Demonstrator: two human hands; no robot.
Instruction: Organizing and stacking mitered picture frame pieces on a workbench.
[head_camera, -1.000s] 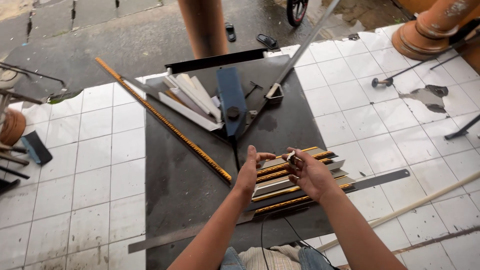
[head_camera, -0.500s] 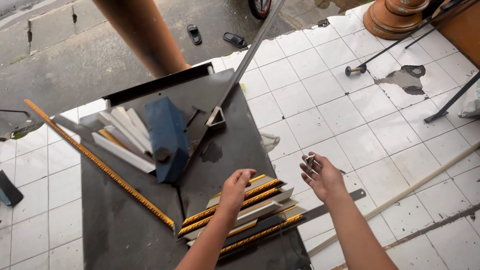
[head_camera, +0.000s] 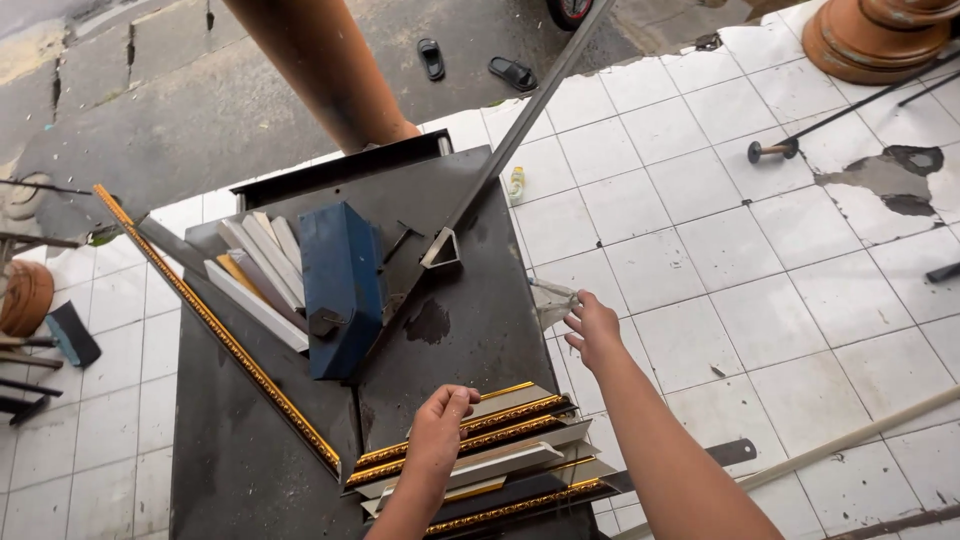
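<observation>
Since before, your right hand has reached out past the dark metal table edge, fingers pinching a crumpled clear wrapper over white tiles. Your left hand rests curled, gripping nothing, on stacked gilt-ribbed mouldings.

My left hand is low and close to me, the forearm rising from the bottom edge, fingers curled under into a loose fist with the knuckles facing away. My right arm stretches forward and slightly out to the side, bare from elbow to wrist. My right hand is at the end of it, palm down, fingers bent and drawn together at the tips.
</observation>
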